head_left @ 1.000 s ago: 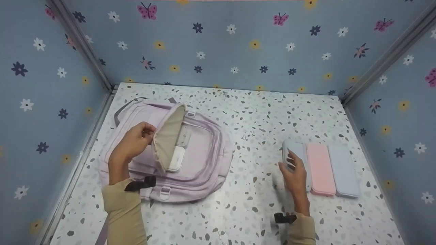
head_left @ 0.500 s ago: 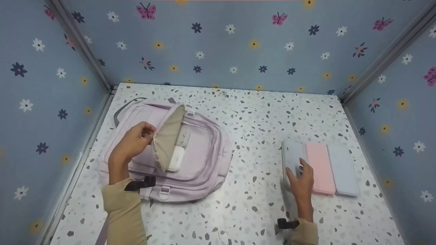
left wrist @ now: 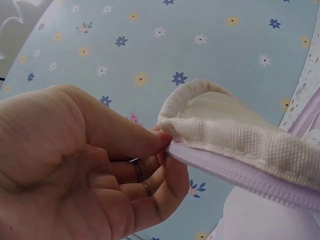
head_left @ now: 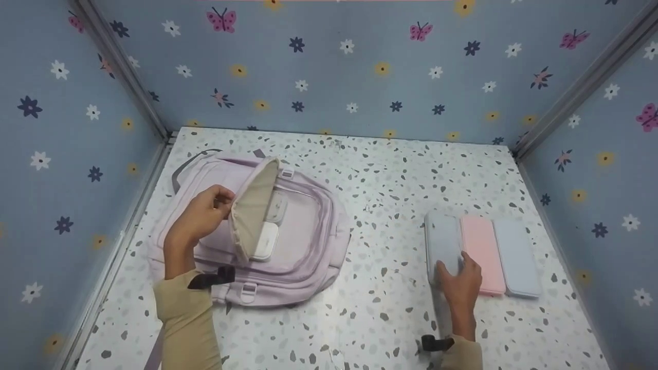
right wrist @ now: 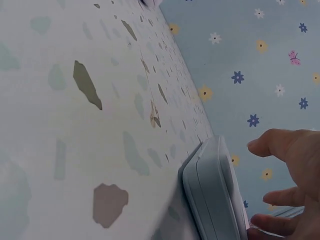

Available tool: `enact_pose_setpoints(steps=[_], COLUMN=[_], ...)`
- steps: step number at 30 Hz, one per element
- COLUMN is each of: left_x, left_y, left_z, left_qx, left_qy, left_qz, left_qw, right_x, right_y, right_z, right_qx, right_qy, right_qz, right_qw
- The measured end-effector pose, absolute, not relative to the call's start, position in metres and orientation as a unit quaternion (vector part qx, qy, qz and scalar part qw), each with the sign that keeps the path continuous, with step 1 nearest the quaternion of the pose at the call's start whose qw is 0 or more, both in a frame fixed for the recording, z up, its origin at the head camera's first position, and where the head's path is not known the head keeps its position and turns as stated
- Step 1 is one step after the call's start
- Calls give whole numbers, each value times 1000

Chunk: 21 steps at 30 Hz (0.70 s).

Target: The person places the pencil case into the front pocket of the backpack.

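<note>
My left hand [head_left: 200,216] pinches the zippered edge of a front flap [head_left: 252,205] on a lavender backpack [head_left: 303,226]. The flap is folded back, its beige lining showing. Inside the open pocket lie a white rounded item [head_left: 267,241] and a pale grey one [head_left: 277,208], both partly covered by the flap. On the right, my right hand [head_left: 460,282] hovers around the near end of a light blue zip case [head_left: 443,236], thumb and fingers spread. In the right wrist view the thumb stands apart from the case [right wrist: 210,185]; fingertip contact is unclear.
A pink case [head_left: 482,252] and another pale blue case [head_left: 516,257] lie side by side to the right. The speckled tabletop [head_left: 380,205] stretches between backpack and cases. Flower-patterned panels [head_left: 334,67] stand at the back and both sides.
My right hand has moved right and nearer to me, from the light blue case's left side to its near end. The left hand and flap have stayed put.
</note>
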<state>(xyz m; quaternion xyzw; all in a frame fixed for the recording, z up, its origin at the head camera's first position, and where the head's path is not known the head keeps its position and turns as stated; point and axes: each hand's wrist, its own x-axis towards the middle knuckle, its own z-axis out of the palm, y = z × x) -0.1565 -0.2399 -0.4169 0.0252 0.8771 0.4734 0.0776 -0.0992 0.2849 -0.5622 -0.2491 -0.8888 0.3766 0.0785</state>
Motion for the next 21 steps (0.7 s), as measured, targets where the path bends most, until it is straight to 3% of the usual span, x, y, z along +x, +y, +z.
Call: enact_pose_setpoints(steps=[21], left_x=[-157], left_y=[-241], left_z=[-418], left_qx=[25], left_qy=[872], left_qz=[481], left_qw=[83], right_x=[-97], right_y=[264], right_z=[-559], right_qx=[-252], right_qy=[-926], right_qz=[281], right_qw=[-32])
